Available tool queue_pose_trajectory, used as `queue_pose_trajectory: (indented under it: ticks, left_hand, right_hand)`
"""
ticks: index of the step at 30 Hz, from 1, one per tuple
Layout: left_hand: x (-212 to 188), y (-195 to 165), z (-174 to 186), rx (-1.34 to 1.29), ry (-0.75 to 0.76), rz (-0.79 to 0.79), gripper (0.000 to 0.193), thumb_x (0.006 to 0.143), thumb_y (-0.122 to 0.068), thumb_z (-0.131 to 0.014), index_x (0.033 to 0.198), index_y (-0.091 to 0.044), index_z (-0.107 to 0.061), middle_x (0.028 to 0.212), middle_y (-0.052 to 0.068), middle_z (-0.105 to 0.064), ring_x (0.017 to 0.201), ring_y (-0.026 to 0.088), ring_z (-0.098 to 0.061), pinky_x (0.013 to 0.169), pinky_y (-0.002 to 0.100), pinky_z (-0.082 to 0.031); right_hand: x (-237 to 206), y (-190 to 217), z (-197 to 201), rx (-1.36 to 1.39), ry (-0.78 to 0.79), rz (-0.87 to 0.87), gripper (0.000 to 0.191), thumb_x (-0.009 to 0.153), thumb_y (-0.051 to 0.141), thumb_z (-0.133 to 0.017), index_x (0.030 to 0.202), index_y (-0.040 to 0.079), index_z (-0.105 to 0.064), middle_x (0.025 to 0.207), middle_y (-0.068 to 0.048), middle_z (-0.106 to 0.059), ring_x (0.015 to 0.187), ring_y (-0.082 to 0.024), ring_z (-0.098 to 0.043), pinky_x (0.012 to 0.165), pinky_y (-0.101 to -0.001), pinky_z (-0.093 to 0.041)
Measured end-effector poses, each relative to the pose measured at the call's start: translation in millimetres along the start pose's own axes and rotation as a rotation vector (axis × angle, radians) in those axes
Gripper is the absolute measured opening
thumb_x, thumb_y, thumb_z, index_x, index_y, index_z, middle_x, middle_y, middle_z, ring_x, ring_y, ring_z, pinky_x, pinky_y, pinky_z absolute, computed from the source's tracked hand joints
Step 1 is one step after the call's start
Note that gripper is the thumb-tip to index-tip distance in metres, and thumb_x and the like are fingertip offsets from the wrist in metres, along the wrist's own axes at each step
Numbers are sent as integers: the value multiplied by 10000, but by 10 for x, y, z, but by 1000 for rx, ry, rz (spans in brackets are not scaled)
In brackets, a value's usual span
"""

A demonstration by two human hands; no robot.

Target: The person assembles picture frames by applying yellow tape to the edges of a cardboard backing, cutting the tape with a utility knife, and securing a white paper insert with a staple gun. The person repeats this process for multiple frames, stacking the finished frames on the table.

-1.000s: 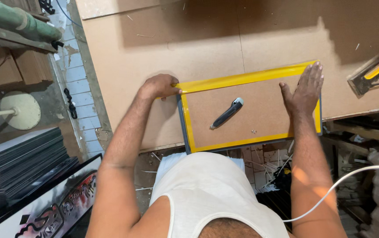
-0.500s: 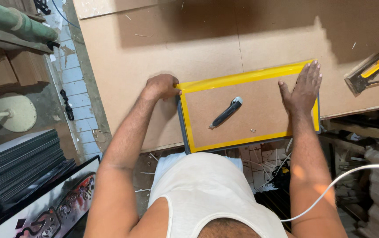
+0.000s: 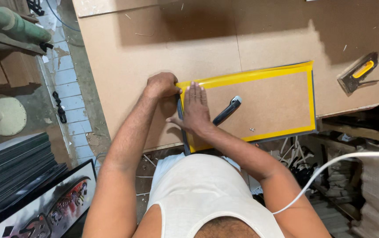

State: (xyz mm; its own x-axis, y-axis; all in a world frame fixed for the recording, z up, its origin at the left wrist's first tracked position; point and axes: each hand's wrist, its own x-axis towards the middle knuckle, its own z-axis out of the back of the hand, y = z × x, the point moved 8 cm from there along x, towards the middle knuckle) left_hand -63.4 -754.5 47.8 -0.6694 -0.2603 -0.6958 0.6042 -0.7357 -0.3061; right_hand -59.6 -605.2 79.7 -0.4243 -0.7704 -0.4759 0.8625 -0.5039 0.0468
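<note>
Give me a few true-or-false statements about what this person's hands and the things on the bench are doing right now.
1. The right hand lies flat on the left end of the yellow-taped board. True.
2. The left hand holds the utility knife. False: the knife lies loose on the board; the left hand is closed at the board's upper left corner.
3. The staple gun rests on the workbench, right of the board. True.
4. The right hand presses the board's right end. False: it is at the left end, next to the left hand.
5. The white cable lies across the board. False: it hangs below the bench edge.
</note>
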Motion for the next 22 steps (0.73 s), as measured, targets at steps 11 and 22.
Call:
queue_pose_trajectory:
  ticks: [11, 22]
  left_hand:
    - [-22, 133, 38, 21, -13, 68, 471, 801, -506, -825, 1117, -160, -775, 1134, 90, -742, 1092, 293, -700, 888, 468, -569]
    - [-19, 268, -72, -61, 1, -36, 303, 808, -306, -734, 1090, -211, -791, 1014, 68, -794, 988, 241, -757, 873, 402, -589]
  right_hand:
    - [-551, -808, 86, 13, 165, 130, 809, 658, 534, -880, 1312, 198, -543, 1354, -133, -527, 1328, -289, -462, 1280, -550, -222]
    - [-283, -261, 132, 515, -238, -96, 336, 1004, 367, -639, 1082, 40, -636, 776, -234, -701, 730, -437, -698, 667, -538, -559]
